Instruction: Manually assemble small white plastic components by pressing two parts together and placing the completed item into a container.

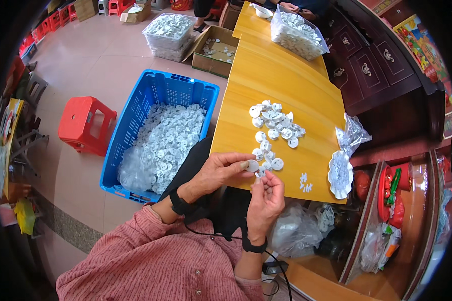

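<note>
Over the near edge of the wooden table [273,65], my left hand [217,173] pinches a white round plastic part [252,165] between thumb and fingers. My right hand [266,198] is close beside it, thumb and fingertips pressed together on something small and pale that I cannot make out. Just beyond my fingertips lie several like white round parts [277,163]. A larger loose pile of them [281,120] spreads farther up the table. Tiny white plastic pieces [305,183] are scattered right of my right hand, near a scalloped white dish [341,186] heaped with similar small bits.
Left of the table stands a blue crate [105,165] full of white parts, with a red stool [80,118] beside it. Clear tubs [299,35] of parts and a cardboard box [206,62] are farther off. Another person's hands [296,9] show at the table's far end.
</note>
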The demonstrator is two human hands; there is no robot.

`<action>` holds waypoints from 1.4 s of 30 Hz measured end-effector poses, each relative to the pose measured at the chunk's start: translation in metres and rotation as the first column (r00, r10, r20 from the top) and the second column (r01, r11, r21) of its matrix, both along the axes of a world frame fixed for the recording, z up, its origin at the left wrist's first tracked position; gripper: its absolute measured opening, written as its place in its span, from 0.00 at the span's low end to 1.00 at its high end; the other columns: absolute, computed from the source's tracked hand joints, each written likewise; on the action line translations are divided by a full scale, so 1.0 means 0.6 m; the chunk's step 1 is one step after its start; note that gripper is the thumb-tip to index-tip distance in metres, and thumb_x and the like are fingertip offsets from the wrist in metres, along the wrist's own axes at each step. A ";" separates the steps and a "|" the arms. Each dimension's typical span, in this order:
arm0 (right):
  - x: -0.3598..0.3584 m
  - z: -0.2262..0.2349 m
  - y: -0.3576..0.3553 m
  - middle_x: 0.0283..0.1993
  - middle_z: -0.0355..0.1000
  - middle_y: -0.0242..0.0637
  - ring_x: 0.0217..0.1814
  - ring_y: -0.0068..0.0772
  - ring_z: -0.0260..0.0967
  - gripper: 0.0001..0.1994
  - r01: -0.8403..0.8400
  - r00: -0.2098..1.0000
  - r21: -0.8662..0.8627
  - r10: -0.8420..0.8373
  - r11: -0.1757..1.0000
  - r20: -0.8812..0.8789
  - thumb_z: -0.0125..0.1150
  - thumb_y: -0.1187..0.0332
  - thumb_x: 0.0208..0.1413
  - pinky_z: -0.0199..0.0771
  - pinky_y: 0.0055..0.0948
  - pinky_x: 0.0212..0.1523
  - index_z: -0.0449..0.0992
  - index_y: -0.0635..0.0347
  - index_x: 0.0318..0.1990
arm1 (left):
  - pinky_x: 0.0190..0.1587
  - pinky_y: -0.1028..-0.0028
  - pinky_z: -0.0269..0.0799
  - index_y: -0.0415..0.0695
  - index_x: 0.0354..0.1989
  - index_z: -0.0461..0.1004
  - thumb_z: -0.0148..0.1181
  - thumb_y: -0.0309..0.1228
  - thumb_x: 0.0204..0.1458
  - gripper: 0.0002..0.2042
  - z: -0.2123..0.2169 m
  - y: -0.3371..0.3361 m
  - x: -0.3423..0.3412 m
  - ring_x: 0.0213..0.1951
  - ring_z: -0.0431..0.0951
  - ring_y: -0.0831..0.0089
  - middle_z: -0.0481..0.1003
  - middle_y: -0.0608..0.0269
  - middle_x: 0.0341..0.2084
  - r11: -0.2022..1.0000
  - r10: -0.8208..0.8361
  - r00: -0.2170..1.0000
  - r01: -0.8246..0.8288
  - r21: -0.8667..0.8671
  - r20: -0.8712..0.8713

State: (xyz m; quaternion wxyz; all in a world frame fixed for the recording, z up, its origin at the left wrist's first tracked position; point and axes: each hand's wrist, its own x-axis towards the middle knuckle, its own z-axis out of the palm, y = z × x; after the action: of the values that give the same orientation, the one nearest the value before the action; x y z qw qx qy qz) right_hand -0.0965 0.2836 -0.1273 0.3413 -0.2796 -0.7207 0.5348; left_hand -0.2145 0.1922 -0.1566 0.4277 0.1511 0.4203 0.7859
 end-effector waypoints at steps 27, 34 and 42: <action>-0.012 0.010 0.008 0.40 0.72 0.34 0.36 0.19 0.70 0.13 -0.078 0.992 -0.261 0.049 0.962 -0.115 0.58 0.81 0.59 0.75 0.19 0.39 0.71 0.70 0.51 | 0.49 0.72 0.80 0.35 0.45 0.77 0.62 0.25 0.59 0.09 -0.005 -0.003 -0.013 0.43 0.82 0.72 0.80 0.58 0.40 0.994 -0.069 0.996 0.063 0.092 0.057; -0.014 0.003 0.002 0.39 0.72 0.35 0.37 0.20 0.71 0.13 -0.025 0.998 -0.124 0.018 0.992 -0.057 0.58 0.81 0.59 0.75 0.20 0.40 0.71 0.71 0.51 | 0.50 0.68 0.81 0.34 0.46 0.75 0.64 0.21 0.56 0.11 -0.019 -0.005 -0.017 0.43 0.83 0.67 0.79 0.55 0.42 0.989 -0.062 0.986 0.040 0.142 0.156; -0.018 0.000 -0.001 0.38 0.73 0.36 0.37 0.20 0.72 0.13 -0.008 0.999 -0.084 0.004 0.996 -0.049 0.59 0.80 0.58 0.76 0.21 0.40 0.71 0.70 0.51 | 0.51 0.71 0.79 0.35 0.52 0.75 0.64 0.19 0.55 0.16 -0.010 -0.005 -0.013 0.44 0.82 0.69 0.79 0.56 0.44 0.985 -0.039 0.990 0.016 0.172 0.132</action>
State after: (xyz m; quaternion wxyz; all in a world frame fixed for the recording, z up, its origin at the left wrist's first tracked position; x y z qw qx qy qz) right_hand -0.1076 0.2832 -0.1273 0.3452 -0.2783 -0.6899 0.5722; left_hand -0.2224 0.1894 -0.1624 0.4516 0.1393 0.3193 0.8214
